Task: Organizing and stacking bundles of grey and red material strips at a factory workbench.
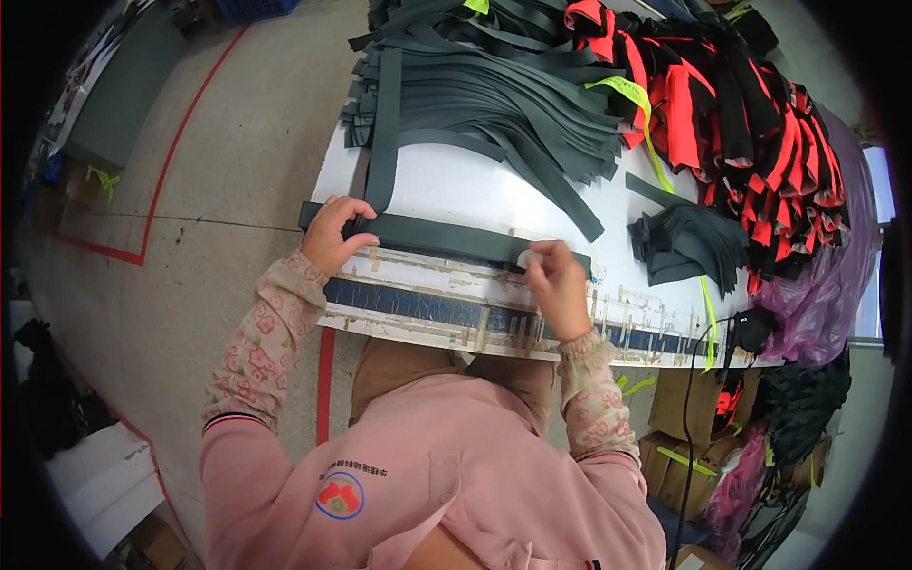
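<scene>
A long dark grey fabric strip (446,237) lies flat along the near edge of the white table (456,185). My left hand (334,234) presses down on the strip's left end with curled fingers. My right hand (558,285) rests on the strip's right end and pinches a small white piece (529,257) against it. A second grey strip (383,142) runs from the left end up toward the pile. Both forearms wear floral sleeve covers over a pink top.
A big heap of grey strips (494,85) fills the far side of the table. Red and black fabric pieces (741,123) are piled at the right, with a small grey stack (689,242). A purple bag (836,285) and cardboard boxes (684,446) stand at the right.
</scene>
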A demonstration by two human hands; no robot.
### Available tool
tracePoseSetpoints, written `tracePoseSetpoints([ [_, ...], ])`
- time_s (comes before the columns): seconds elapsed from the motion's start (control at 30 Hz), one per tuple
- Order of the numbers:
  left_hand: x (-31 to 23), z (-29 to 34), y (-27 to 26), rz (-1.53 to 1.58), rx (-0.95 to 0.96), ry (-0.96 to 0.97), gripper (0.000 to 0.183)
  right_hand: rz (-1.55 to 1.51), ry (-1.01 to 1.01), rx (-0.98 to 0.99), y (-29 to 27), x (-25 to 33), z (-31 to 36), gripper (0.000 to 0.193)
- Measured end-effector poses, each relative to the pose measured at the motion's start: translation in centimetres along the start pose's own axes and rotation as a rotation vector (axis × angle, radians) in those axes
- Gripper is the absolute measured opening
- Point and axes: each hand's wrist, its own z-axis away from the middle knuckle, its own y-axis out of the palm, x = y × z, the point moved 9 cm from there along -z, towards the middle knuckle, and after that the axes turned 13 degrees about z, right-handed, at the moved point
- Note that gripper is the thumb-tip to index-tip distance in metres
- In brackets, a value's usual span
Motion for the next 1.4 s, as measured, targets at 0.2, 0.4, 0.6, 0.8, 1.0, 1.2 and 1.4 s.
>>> tracePoseSetpoints([
  [0.2,-0.1,0.0,-0.3,-0.004,0.005,0.123,0.026,-0.395,-0.008,0.5,4.1,4.9,1.3,0.03],
  [0.4,1.6,0.4,-0.3,0.074,-0.14,0.057,0.022,-0.046,-0.168,-0.209,-0.7,9.5,-3.5,0.054],
  [0.6,0.2,0.3,0.0,-0.002,-0.067,0.157,0.019,-0.257,-0.196,0.132,10.8,12.5,-4.1,0.018],
  [0.8,-0.1,0.5,0.0,-0.004,-0.061,0.142,0.024,-0.207,-0.206,0.1,13.5,13.3,-4.0,0.02],
  [1.0,-0.1,0.4,0.2,-0.015,-0.069,0.119,0.024,-0.02,-0.216,0.041,13.1,13.6,-4.0,0.02],
  [1.2,0.4,0.7,0.0,-0.019,-0.072,0.144,0.023,-0.298,-0.044,0.111,8.9,10.6,-3.4,0.016],
  [1.4,0.0,0.2,-0.1,-0.021,-0.042,0.137,0.022,-0.229,0.095,0.015,0.8,0.0,-1.7,0.016],
])
